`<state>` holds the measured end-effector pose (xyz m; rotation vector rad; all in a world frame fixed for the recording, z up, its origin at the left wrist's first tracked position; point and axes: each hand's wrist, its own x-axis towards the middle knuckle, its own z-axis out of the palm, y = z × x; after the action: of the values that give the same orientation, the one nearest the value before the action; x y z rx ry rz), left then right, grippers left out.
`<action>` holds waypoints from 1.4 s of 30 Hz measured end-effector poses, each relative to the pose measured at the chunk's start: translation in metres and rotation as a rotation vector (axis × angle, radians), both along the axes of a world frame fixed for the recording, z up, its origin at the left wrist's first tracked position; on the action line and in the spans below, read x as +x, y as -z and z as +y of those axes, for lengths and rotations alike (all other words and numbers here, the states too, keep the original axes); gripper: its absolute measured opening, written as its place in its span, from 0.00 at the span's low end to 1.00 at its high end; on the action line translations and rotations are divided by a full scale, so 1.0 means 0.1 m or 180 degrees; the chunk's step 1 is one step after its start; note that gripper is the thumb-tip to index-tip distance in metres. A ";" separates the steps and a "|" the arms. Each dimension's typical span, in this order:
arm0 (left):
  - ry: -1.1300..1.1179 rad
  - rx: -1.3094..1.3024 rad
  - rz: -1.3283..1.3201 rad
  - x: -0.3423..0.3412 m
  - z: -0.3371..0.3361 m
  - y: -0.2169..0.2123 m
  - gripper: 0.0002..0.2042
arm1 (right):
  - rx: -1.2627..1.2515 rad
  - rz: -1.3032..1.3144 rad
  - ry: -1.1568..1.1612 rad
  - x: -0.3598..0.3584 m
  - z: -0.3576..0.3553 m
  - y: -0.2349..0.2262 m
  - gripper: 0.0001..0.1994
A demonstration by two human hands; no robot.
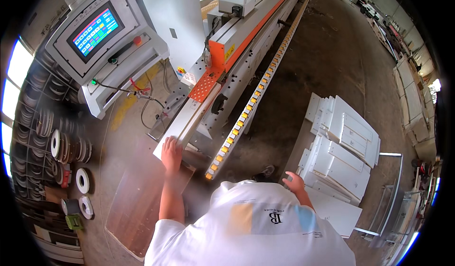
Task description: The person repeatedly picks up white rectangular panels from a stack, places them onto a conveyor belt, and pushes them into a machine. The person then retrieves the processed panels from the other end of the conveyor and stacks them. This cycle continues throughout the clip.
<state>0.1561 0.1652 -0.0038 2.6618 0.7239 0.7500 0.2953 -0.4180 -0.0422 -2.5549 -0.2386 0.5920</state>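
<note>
My left hand (171,153) lies with its fingers stretched over a white, narrow surface (185,123) at the near end of a long machine. Whether that surface is a loose panel or the machine's own bed, I cannot tell. Just beyond it sits a perforated orange guard (208,86). My right hand (295,183) hovers at the left side of a stack of white panels (332,166), fingers apart and holding nothing. Between my hands runs a support rail with yellow rollers (235,132), reaching away along the machine.
A control panel with a lit screen (96,31) stands at the left. Below it are a hose (116,89) and rolls of edge banding (82,180) by a rack. A brown board (142,204) is low at my left. Beside the panels is a metal frame (395,190).
</note>
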 end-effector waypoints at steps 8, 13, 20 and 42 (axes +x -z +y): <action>-0.0429 0.0203 0.0335 0.24 0.01 0.09 0.15 | 0.0095 0.0427 0.0047 -0.17 -0.23 0.54 0.28; -0.0389 0.0282 0.0398 0.34 0.03 0.11 0.14 | 0.0558 0.0935 0.0498 -0.29 -0.55 0.97 0.28; -0.0464 0.0428 0.0364 0.83 0.02 0.14 0.14 | 0.0523 0.0760 0.0256 -0.25 -0.62 0.90 0.26; 0.0738 -0.0617 0.0950 1.91 -2.09 0.22 0.32 | 0.1417 0.1313 0.2268 -0.27 -1.52 1.05 0.16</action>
<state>0.3468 -0.0434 -0.0260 2.6420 0.5116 0.2131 0.2685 -0.5700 -0.1472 -1.8502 0.5940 0.6618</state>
